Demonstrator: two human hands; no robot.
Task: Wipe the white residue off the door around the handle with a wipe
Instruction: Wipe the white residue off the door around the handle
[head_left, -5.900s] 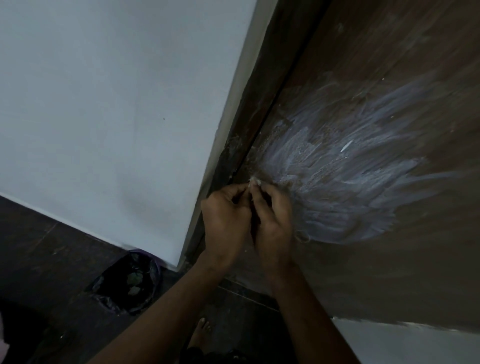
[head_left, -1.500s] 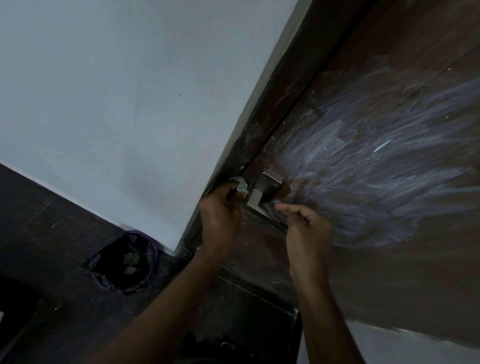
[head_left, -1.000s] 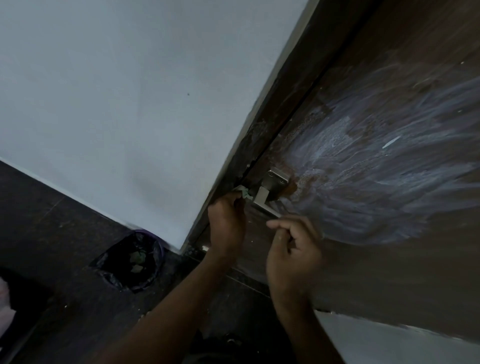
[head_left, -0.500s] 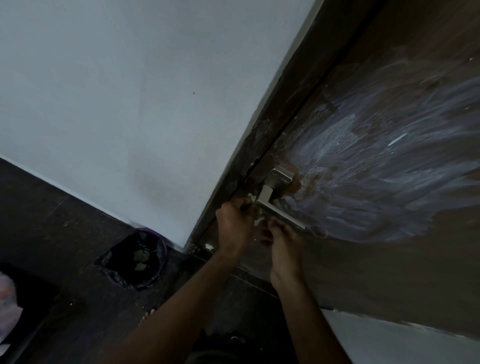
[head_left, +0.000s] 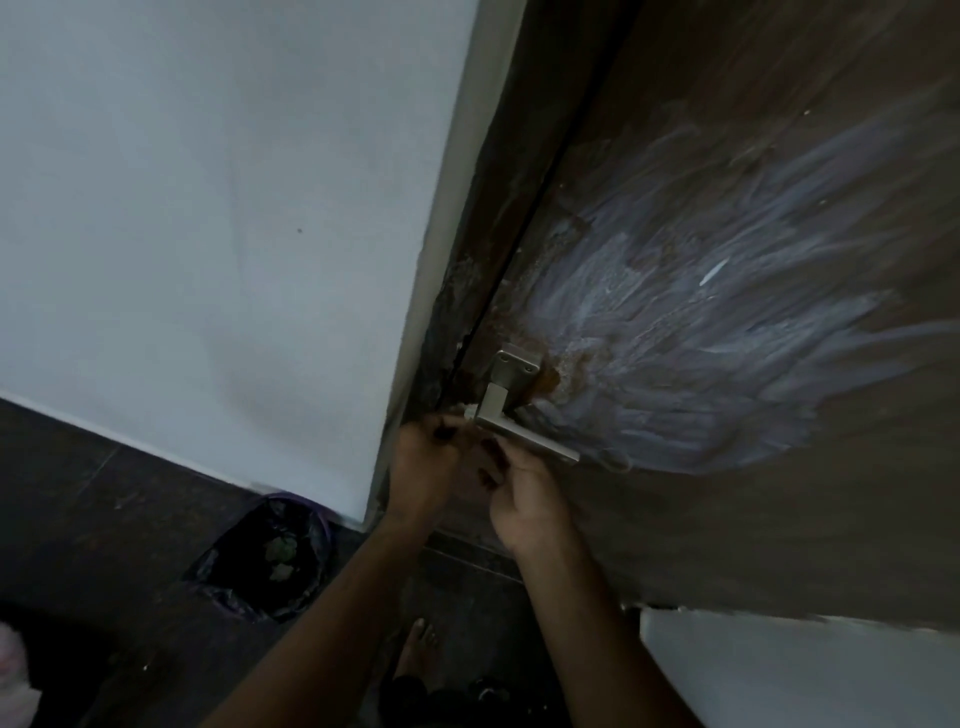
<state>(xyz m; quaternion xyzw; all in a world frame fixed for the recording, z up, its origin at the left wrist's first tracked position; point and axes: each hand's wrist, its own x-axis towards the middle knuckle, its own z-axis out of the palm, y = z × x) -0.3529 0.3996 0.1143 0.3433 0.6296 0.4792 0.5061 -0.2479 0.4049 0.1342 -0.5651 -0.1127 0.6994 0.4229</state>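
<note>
Left hand: pinches a small wipe beside the handle, centre of frame.
Right hand: fingers curled; grip unclear.
Residue: white streaks, right on the door.

The door looks like dark brown wood with a matt, slightly streaked finish. The white residue on it is chalky and dry, brushed in rough strokes. The handle is smooth satin metal. The wall is matt painted. The bin bag is thin glossy black plastic.
</note>
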